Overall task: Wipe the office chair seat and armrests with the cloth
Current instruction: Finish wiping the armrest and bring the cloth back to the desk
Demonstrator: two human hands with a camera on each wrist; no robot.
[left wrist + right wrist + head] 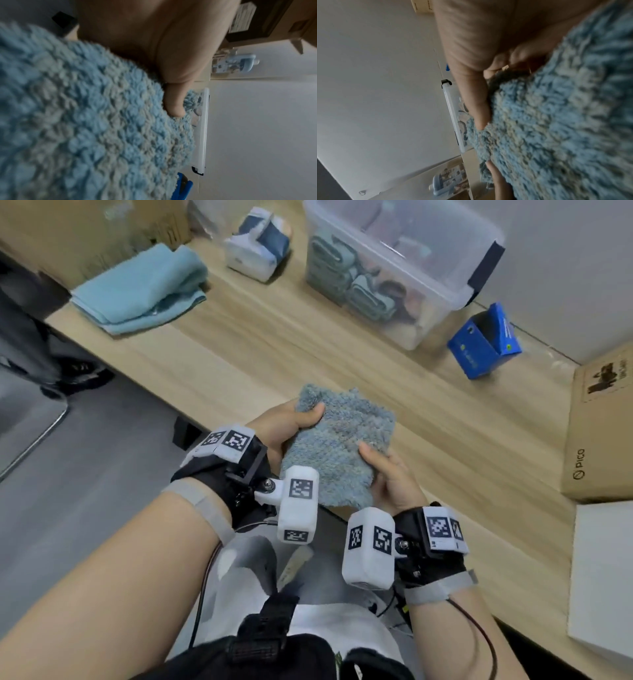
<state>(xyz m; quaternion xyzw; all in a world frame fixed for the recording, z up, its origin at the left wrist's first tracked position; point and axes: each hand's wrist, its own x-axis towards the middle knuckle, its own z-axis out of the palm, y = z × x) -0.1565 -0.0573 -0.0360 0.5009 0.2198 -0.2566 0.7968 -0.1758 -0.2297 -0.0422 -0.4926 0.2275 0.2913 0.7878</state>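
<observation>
A folded, fluffy grey-blue cloth (pixel 342 440) is held up over the near edge of the wooden table (pixel 308 347). My left hand (pixel 291 422) grips its left edge, thumb pressed on top. My right hand (pixel 387 474) grips its lower right corner, thumb on the upper face. In the left wrist view the cloth (pixel 85 121) fills the frame under my thumb (pixel 175 105). The right wrist view shows the cloth (pixel 556 128) pinched under my thumb (pixel 476 105). No office chair is in view.
A folded light-blue towel (pixel 140 289) lies at the table's back left. A clear plastic bin (pixel 394 268) full of cloths stands at the back. A blue box (pixel 483 344), a brown carton (pixel 599 433) and a white box (pixel 603 577) line the right side.
</observation>
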